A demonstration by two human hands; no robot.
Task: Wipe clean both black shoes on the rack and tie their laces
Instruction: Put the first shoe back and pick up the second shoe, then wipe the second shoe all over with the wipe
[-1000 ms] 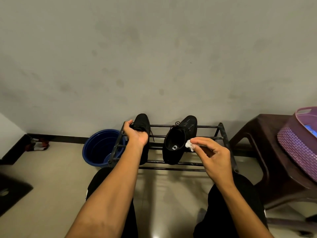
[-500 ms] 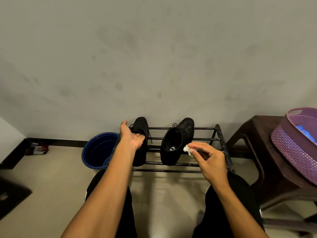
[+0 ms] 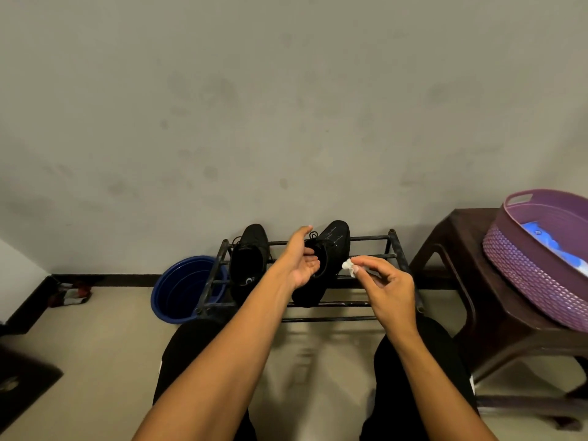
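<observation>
Two black shoes stand toes-to-wall on a low black metal rack (image 3: 393, 246). The left shoe (image 3: 249, 259) stands free, its laces loose. My left hand (image 3: 300, 261) is at the right shoe (image 3: 338, 241), palm toward me, with the fingers hooked into its opening and the thumb raised. My right hand (image 3: 388, 285) hovers just right of that shoe and pinches a small crumpled white wipe (image 3: 350, 267) between thumb and fingertips. The wipe is close to the shoe's side; I cannot tell whether it touches.
A blue basin (image 3: 178, 289) sits on the floor left of the rack. On the right, a dark brown stool (image 3: 461, 249) carries a purple woven basket (image 3: 521, 268). A small red and white object (image 3: 71, 294) lies by the left wall. My knees are just before the rack.
My left hand has let go of the left shoe and moved right to the right shoe's opening. My right hand with the wipe has stayed beside that shoe.
</observation>
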